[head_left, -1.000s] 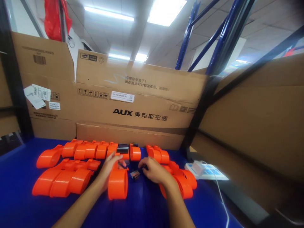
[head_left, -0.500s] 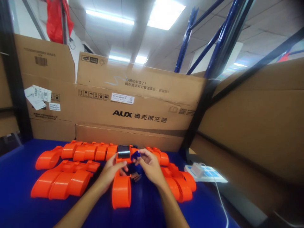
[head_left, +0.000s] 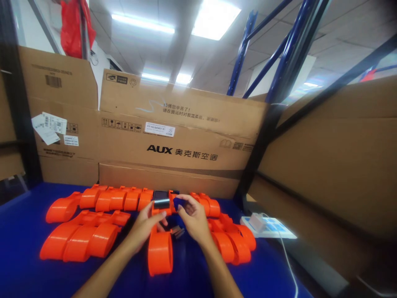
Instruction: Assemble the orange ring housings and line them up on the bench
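My left hand [head_left: 147, 225] is closed, thumb over fingers, around the upper end of an orange plastic ring piece [head_left: 160, 253], whose round band hangs towards me. My right hand [head_left: 192, 217] pinches a small dark blue piece [head_left: 178, 203] between thumb and fingers, just right of my left fingertips. Between the hands, a grey metallic strip-like part [head_left: 177, 231] sticks out beside the ring piece; its exact kind is unclear. Behind my left fingertips is a dark square panel with a shiny lower band [head_left: 161, 199], set against orange plastic. My fingers hide the joint between the parts.
Rows of similar orange ring pieces [head_left: 76, 242] lie on the blue table [head_left: 124, 281] to the left, with more ring pieces [head_left: 228, 244] to the right. A cardboard sheet [head_left: 173, 169] stands behind. A white power strip [head_left: 279, 227] with a plug and cable sits at the right edge.
The orange ring piece has shifted slightly right and down with my left hand. The blue piece has turned in my right fingers, which have stayed nearly in place.
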